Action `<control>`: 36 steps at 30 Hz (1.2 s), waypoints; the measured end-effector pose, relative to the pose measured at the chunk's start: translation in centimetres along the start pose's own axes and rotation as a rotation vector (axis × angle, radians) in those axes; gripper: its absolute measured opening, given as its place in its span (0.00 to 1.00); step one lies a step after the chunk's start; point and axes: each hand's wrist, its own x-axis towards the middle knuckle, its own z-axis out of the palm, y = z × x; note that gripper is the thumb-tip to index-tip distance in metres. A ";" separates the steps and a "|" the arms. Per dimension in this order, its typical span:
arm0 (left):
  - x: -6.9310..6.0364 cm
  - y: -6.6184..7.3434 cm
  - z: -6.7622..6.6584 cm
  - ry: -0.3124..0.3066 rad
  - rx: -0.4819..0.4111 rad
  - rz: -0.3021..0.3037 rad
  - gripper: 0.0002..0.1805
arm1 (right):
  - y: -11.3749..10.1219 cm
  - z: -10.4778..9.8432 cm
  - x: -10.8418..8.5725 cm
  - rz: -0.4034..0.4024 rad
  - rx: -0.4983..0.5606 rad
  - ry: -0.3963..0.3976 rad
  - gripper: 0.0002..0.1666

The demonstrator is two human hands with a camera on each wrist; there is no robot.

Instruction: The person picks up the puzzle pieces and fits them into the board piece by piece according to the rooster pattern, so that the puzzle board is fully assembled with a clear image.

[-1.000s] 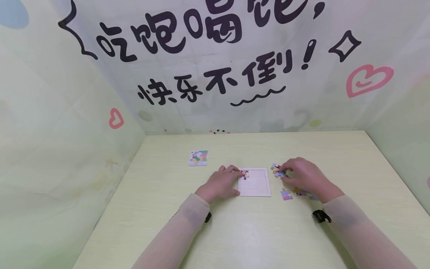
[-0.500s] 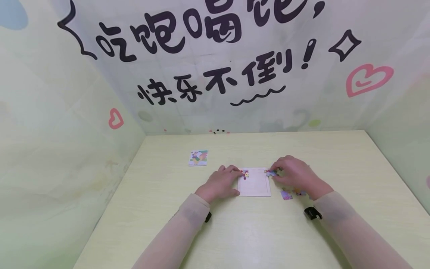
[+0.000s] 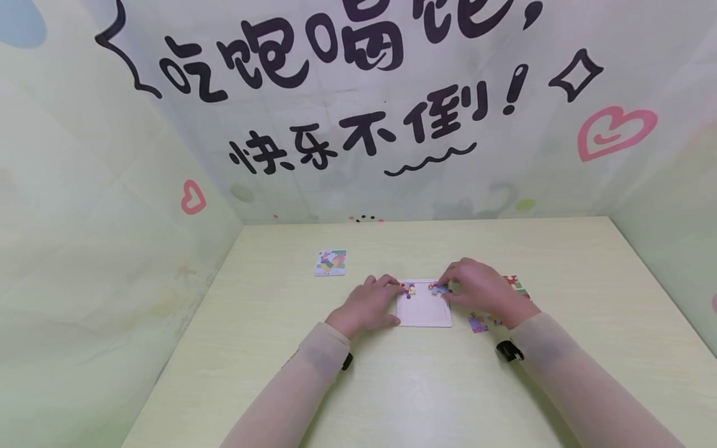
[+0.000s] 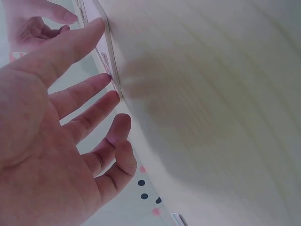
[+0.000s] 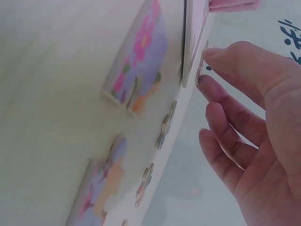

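A white square tray [image 3: 424, 314] lies flat on the table, with one puzzle piece [image 3: 411, 290] in its upper left corner. My left hand [image 3: 366, 305] rests at the tray's left edge, thumb and fingertips touching it, fingers fairly straight in the left wrist view. Over the tray's upper right part, my right hand [image 3: 478, 287] pinches a blue and red puzzle piece [image 3: 438, 289] between thumb and index finger. In the right wrist view that piece [image 5: 202, 63] shows nearly edge-on at the fingertips.
Loose pieces lie right of the tray: a purple one with a pink flower [image 3: 478, 323], another partly under the right forearm, and red and green ones [image 3: 516, 285] beyond the right wrist. A small picture card [image 3: 330, 263] lies at the back left. Fabric walls surround the table.
My right hand has moved left from the loose pieces, carrying the pinched piece over the tray. Red and green pieces have come into view behind it. My left hand has stayed put.
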 end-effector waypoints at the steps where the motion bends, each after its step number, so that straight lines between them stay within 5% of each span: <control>1: 0.0 0.0 0.0 -0.001 0.000 -0.001 0.39 | -0.1 0.1 0.1 0.006 -0.002 -0.005 0.11; 36: 0.1 0.0 -0.1 0.020 0.019 0.016 0.38 | -1.5 1.7 2.9 -0.097 -0.067 -0.011 0.08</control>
